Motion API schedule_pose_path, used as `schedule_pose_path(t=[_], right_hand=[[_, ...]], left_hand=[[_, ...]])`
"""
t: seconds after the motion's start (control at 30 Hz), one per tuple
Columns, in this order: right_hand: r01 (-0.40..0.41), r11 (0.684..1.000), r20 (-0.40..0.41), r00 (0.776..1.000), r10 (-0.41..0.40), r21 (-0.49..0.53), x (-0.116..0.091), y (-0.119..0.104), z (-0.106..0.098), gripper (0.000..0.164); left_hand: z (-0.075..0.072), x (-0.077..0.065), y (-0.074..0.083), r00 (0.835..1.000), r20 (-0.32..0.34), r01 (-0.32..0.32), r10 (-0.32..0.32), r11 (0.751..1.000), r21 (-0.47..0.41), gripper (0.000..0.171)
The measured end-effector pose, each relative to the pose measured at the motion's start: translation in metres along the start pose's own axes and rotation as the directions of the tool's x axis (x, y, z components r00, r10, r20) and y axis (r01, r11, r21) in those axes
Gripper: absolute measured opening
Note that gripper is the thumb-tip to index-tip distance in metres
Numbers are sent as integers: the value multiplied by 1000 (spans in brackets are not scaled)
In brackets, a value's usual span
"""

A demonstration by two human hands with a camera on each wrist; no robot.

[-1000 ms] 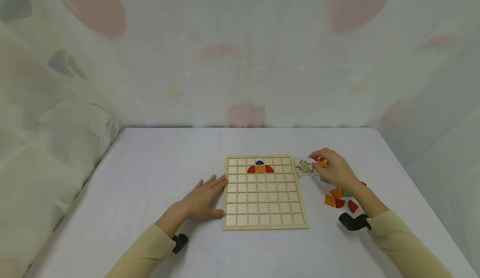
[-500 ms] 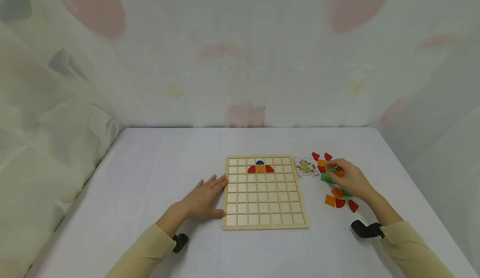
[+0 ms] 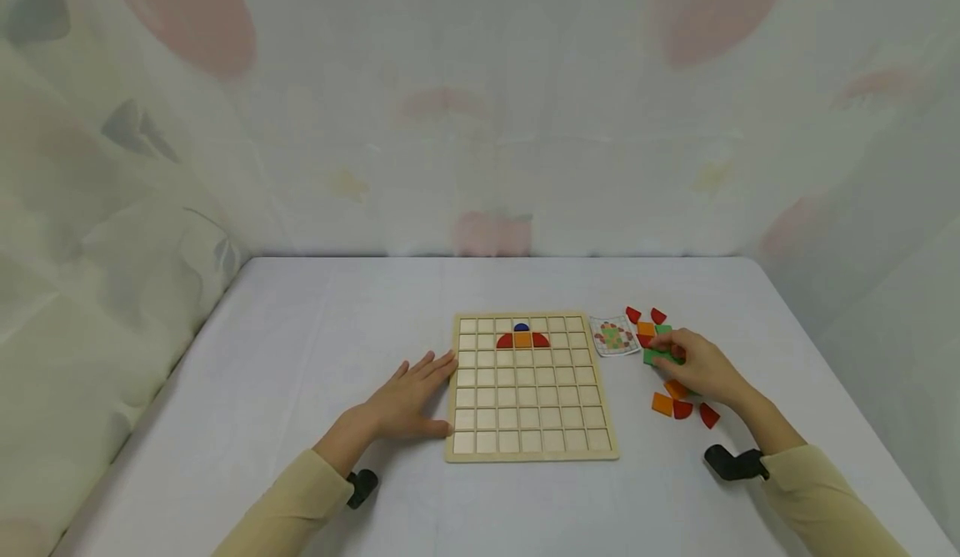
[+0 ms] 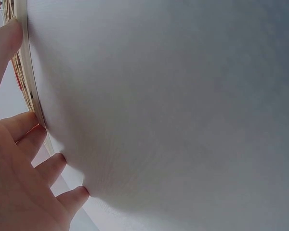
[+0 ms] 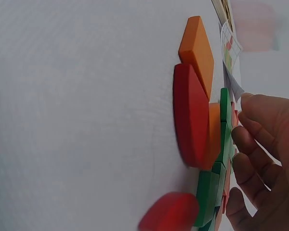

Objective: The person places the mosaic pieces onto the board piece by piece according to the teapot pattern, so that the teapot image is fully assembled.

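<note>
A wooden grid board (image 3: 533,455) lies flat on the white table. Set into its upper cells are a blue half-round piece (image 3: 521,327), an orange square (image 3: 522,339) and a red quarter-round piece (image 3: 505,341) on the left, with another to the right. My left hand (image 3: 405,401) rests at the board's left edge, fingers spread, thumb and fingertips against the rim. Over the loose pieces on the right is my right hand (image 3: 701,365), fingers loosely bent, thumb and forefinger apart around green blocks (image 3: 654,358). No piece shows in its grasp in the right wrist view (image 5: 260,159).
A small pattern card (image 3: 614,337) lies beside the board's upper right corner. Loose red (image 3: 709,415), orange (image 3: 662,404) and green pieces are scattered right of it. Black camera mounts sit at both wrists. Fabric walls stand behind and at the sides.
My right hand has drawn back from beside the card toward the right, over the green blocks, uncovering red and orange pieces behind. The left hand keeps its place at the board.
</note>
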State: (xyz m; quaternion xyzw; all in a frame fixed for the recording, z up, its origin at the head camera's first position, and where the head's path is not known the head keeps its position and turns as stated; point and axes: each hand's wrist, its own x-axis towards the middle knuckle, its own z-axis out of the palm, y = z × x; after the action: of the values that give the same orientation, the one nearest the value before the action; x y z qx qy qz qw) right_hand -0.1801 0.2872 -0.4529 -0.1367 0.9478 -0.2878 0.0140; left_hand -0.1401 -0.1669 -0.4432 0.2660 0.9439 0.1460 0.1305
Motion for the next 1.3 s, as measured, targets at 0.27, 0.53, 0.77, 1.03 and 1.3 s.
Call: schedule_pose_path(t=[0.27,0.53,0.77,1.03,1.3], right_hand=[[8,999,17,1000,-7,-37,1,1,1,27],[43,996,47,998,-40,-77,3,1,2,30],[66,992,59,996,-59,-111,3,3,4,28],[90,986,61,995,-83,-139,6,2,5,27],[78,988,62,996,-71,-135,7,1,5,25]], left_hand=[[0,0,1,1000,8,5,-5,1000,-8,91],[0,0,1,1000,3,2,-2,1000,-4,91],[1,0,0,1000,2,7,-7,1000,1,91],[0,0,0,1000,1,-5,5,1000,12,89],[-1,-1,0,1000,-5,-18,18,1000,4,89]])
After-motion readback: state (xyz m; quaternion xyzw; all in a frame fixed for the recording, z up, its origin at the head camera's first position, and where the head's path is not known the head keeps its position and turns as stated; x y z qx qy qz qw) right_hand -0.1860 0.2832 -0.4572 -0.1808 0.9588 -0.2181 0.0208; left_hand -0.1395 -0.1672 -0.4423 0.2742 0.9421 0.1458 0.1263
